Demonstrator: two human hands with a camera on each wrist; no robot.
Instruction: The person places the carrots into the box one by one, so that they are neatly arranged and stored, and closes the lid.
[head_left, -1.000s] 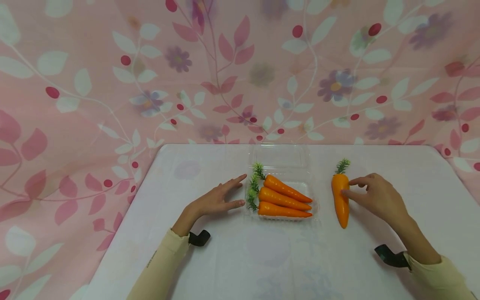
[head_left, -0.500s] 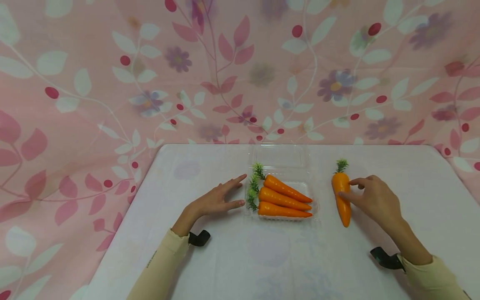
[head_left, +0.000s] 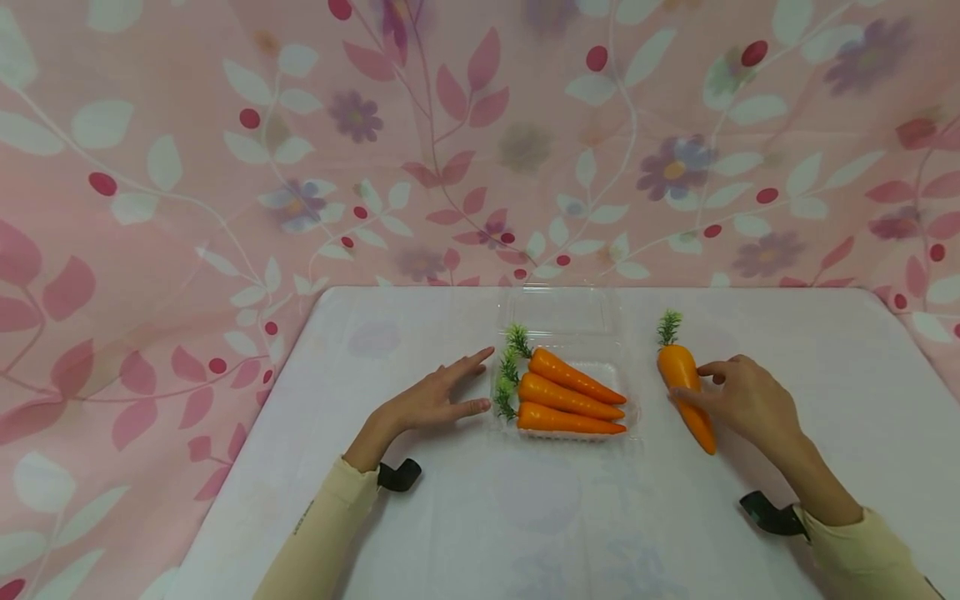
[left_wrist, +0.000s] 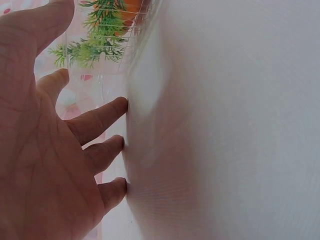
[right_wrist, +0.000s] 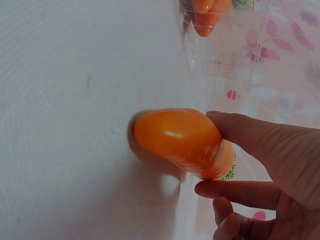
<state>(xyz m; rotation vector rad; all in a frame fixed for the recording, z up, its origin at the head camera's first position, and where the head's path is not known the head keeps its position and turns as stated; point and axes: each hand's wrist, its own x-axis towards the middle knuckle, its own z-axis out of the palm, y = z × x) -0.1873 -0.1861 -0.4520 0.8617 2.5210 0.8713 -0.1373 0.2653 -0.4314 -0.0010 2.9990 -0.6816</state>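
Note:
Between the thumb and index finger of my right hand (head_left: 750,404) is a single orange carrot (head_left: 678,369) with a green tuft at its far end. In the right wrist view the thumb and index finger press opposite sides of this carrot (right_wrist: 175,137), whose tip is close to the white surface. My left hand (head_left: 435,396) lies spread beside the left edge of a clear plastic box (head_left: 633,417), its fingertips on the table in the left wrist view. Inside the box, three carrots (head_left: 566,396) lie side by side, green tufts to the left.
The box's clear lid (head_left: 558,311) is folded back toward the rear edge of the white-covered table (head_left: 465,517). Pink floral cloth (head_left: 450,150) hangs behind the table. A black wrist mount (head_left: 771,512) sits below each hand.
The single carrot has turned: its green tuft has moved left and its tip right. My right hand has shifted slightly left with it. The left hand stays in place.

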